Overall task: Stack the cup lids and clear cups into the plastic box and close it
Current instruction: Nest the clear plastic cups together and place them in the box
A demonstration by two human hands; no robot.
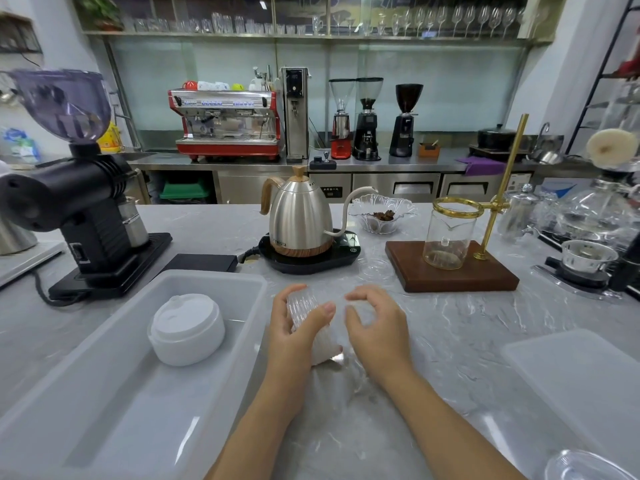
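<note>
Left hand (298,327) closed around a stack of clear cups (306,315), lying tilted on its side, rims pointing away toward the kettle, base end near the wrist just above the counter (450,341). Right hand (375,327) just beside the stack, fingers curled in a loose open cup; whether touching anything clear underneath, cannot tell. Both near the middle of the counter, closer to its near edge.

To the left, by the near left corner of the counter, an open plastic box (207,375), translucent white. Inside, toward its far end, a stack of white cup lids (188,329), sitting a little tilted. Rest of the box floor bare.

At the right edge of the counter, the box lid (581,375) lying flat, well apart from the box. At the near right corner, a clear domed lid (585,467), partly cut off. Another clear lid (375,268) flat on the counter between the kettle base and the wooden stand.

Along the far side of the counter: a black grinder (79,209) at the left, a steel kettle (299,216) on its black base in the middle, a glass dish (382,213) behind, a wooden stand (453,268) with a glass jug and brass ring to the right.
</note>
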